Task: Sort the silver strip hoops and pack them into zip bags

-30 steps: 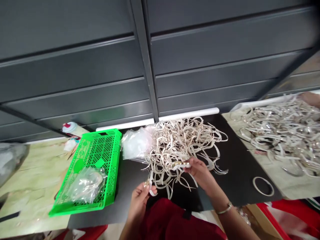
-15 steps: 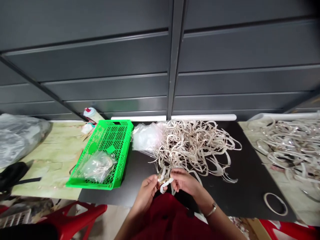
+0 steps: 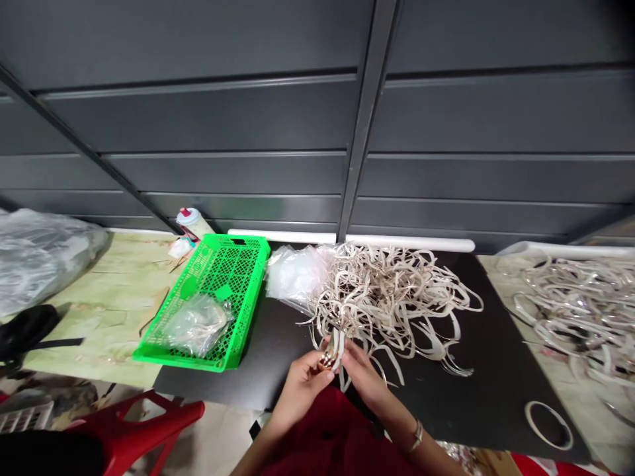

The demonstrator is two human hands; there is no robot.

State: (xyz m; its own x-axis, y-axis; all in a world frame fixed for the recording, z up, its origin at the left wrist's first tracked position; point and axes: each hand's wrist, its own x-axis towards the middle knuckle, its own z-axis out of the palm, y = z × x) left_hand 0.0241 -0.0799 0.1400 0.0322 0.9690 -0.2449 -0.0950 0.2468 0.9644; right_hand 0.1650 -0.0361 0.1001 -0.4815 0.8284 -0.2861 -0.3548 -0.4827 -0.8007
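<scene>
Close to my body, a small bundle of white straps (image 3: 338, 347) with shiny gold parts is gathered between both hands. My left hand (image 3: 303, 385) is closed round the bundle's lower left, thumb across the front. On the other side, the fingers of my right hand (image 3: 361, 373) press against the white bands; some fingertips are hidden behind them. Just beyond my hands a large tangled pile of white and gold straps (image 3: 387, 291) lies on the black mat (image 3: 446, 403). A stack of clear plastic bags (image 3: 296, 272) touches the pile's left side.
Left of the mat's middle stands a green basket (image 3: 233, 347), with a bagged strap bundle (image 3: 198, 325) inside. Behind it are a bottle (image 3: 194, 223) and tissue. A roll of tape (image 3: 548, 425) lies at the right, near more straps (image 3: 580, 311). A red stool (image 3: 143, 430) stands below left.
My hands have drawn together round the strap bundle, whose bands now stand upright and closer together. The left hand has turned, its thumb over the front. The camera view has tilted slightly.
</scene>
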